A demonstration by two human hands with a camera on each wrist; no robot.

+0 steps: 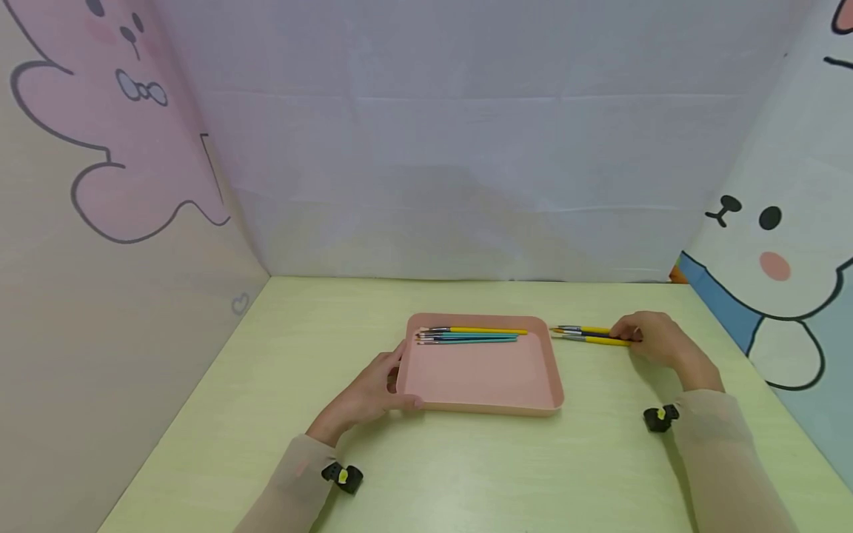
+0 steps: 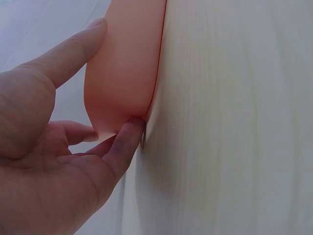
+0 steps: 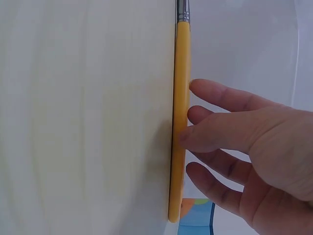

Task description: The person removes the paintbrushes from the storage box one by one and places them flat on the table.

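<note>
A pink rectangular tray (image 1: 480, 377) lies on the table, with my left hand (image 1: 369, 389) at its near left corner. The thumb lies along the front wall and the fingers reach round the left side; the left wrist view shows fingertips at the tray's lower edge. Inside, along the far side, lies a row of several thin paintbrushes (image 1: 486, 340) with yellow, turquoise and dark handles. Right of the tray, my right hand (image 1: 656, 340) pinches the handle ends of a few more paintbrushes (image 1: 603, 340). In the right wrist view its thumb touches a yellow handle (image 3: 181, 103).
The pale table (image 1: 506, 474) meets a white sheet (image 1: 466, 185) at its back edge. Side panels with cartoon animals stand left and right. A small black device (image 1: 343, 477) sits on the left sleeve, and another (image 1: 660, 418) on the right.
</note>
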